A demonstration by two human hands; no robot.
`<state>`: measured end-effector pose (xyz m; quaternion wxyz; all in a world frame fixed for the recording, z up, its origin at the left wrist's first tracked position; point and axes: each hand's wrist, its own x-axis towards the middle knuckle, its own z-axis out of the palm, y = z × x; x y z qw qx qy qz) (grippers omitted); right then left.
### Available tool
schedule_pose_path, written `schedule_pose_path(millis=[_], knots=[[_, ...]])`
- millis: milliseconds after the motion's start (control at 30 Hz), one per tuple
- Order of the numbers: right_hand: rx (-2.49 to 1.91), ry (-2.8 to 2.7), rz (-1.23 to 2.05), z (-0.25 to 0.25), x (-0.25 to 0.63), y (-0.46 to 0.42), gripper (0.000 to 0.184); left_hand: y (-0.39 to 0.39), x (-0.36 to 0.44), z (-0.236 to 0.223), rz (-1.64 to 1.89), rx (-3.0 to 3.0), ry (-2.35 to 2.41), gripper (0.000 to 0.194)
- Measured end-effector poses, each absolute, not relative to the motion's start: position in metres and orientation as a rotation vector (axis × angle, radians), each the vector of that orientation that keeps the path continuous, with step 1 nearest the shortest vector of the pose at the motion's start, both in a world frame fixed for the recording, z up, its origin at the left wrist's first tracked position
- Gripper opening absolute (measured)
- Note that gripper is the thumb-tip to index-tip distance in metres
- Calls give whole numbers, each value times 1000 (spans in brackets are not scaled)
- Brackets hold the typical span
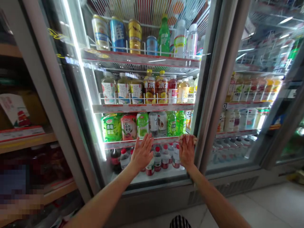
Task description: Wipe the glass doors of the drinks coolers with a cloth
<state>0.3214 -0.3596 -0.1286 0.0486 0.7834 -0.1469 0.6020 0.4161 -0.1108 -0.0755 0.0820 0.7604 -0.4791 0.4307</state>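
Observation:
A glass door (139, 122) of a lit drinks cooler stands in front of me. My left hand (142, 152) lies flat against the glass, fingers stretched, in front of the lower shelf edge. Further right, near the door's metal frame (215, 82), my right hand (187, 151) presses a light brownish cloth (195, 139) to the glass. Most of the cloth is hidden under that hand. Behind the glass, green drink bottles (171, 124) stand just above my right hand, and a green carton-like pack (142, 124) is above my left.
Bottles with red caps (157, 158) stand on the cooler's bottom level; cans (118, 34) and more bottles fill higher shelves. A neighbouring cooler (244, 120) is on the right. Wooden shelves (28, 142) with packaged goods stand at the left. Below is a tiled floor (268, 202).

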Motion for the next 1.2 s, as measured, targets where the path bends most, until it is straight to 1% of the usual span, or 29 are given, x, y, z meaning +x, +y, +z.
schedule_pose_path(millis=[67, 167, 267, 400, 433, 467, 567, 633, 667, 767, 800, 833, 933, 1000, 1033, 1167, 1200], knots=[[2377, -431, 1845, -117, 322, -364, 57, -106, 420, -70, 1292, 2274, -1411, 62], [2290, -513, 1949, -73, 329, -371, 54, -100, 426, -61, 1302, 2278, -1360, 62], [2229, -485, 1996, -47, 341, -355, 56, -94, 430, -57, 1312, 2277, -1335, 62], [2390, -82, 1666, -57, 346, -326, 61, -85, 434, -57, 1338, 2273, -1318, 60], [2403, -58, 1636, -57, 345, -326, 60, -82, 435, -57, 1350, 2269, -1312, 60], [2391, -104, 1677, -55, 345, -329, 59, -80, 437, -56, 1362, 2264, -1305, 60], [2243, -418, 1997, -39, 347, -338, 58, -72, 441, -51, 1379, 2260, -1274, 59], [2196, -467, 2072, -33, 352, -328, 58, -69, 444, -48, 1377, 2266, -1252, 59], [2237, -374, 2009, -34, 355, -318, 59, -67, 444, -47, 1375, 2269, -1245, 60], [2423, 91, 1604, -42, 363, -283, 61, -63, 445, -45, 1376, 2268, -1234, 59], [2452, 173, 1524, -42, 365, -276, 62, -60, 446, -45, 1381, 2266, -1231, 60], [2463, 171, 1529, -40, 367, -272, 62, -56, 447, -44, 1386, 2267, -1225, 60], [2375, -178, 1891, -25, 374, -272, 62, -43, 452, -41, 1400, 2282, -1191, 61], [2331, -260, 1995, -20, 380, -269, 63, -34, 457, -40, 1401, 2295, -1164, 62], [2352, -198, 1946, -21, 383, -263, 64, -31, 459, -39, 1398, 2300, -1154, 62], [2452, 211, 1498, -33, 389, -236, 67, -20, 463, -39, 1372, 2322, -1123, 60], [2446, 228, 1473, -32, 390, -232, 67, -17, 464, -39, 1368, 2332, -1115, 59]])
